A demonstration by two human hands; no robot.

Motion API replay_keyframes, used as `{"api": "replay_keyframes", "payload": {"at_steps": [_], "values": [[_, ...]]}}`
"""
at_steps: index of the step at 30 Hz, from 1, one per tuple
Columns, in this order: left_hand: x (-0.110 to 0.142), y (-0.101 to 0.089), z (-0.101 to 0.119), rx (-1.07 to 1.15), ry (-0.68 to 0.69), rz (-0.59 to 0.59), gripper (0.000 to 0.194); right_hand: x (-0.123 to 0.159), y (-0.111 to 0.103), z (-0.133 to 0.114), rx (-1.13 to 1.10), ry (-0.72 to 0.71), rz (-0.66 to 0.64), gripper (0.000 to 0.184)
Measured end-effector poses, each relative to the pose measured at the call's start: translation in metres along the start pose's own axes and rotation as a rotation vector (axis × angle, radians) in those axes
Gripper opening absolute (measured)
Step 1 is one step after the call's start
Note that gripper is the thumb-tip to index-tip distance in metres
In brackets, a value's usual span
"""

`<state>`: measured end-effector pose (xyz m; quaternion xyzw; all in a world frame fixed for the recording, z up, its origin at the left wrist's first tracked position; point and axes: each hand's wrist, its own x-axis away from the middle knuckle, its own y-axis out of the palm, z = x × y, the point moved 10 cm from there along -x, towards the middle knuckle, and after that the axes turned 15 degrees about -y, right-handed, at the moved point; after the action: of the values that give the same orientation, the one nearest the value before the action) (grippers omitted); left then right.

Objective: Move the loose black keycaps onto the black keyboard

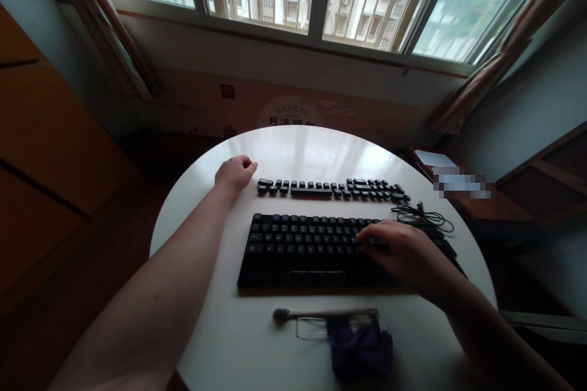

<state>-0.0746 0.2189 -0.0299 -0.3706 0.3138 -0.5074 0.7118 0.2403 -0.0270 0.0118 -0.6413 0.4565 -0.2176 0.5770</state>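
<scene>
My right hand (398, 250) reaches over the right part of a black keyboard (270, 275). Its thumb and fingertips come together at a keycap at the right end of the letter rows; the fingers partly cover it. The front strip of the keyboard shows no keycaps, only a thin metal bar. My left hand (236, 172) rests on the table with its fingers curled in, left of the loose black keycaps (312, 192) lined up in rows behind the keyboard. Whatever those fingers may hold is hidden.
A coiled black cable (424, 217) lies behind the keyboard's right end. In front are a small brush (282, 316), a wire tool (312, 328) and a crumpled purple cloth (362, 348). The round white table (211, 330) stands before a window, with a wooden surface (495, 211) at right.
</scene>
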Motion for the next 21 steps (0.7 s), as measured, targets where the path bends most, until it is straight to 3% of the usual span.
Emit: {"api": "replay_keyframes", "payload": {"at_steps": [3, 8, 15, 21], "values": [[0.0, 0.0, 0.0, 0.002, 0.001, 0.002, 0.026, 0.001, -0.009, 0.009, -0.027, -0.006, 0.088, 0.013], [-0.003, 0.0, 0.0, -0.01, -0.019, 0.004, 0.027, -0.002, 0.009, 0.002, -0.077, -0.085, -0.05, 0.016], [-0.002, -0.001, -0.001, -0.003, -0.02, -0.004, 0.028, -0.003, 0.007, -0.006, -0.073, -0.163, -0.054, 0.019], [-0.004, -0.001, -0.001, -0.002, -0.014, -0.004, 0.027, -0.008, -0.004, -0.018, -0.088, -0.326, 0.067, 0.016]]}}
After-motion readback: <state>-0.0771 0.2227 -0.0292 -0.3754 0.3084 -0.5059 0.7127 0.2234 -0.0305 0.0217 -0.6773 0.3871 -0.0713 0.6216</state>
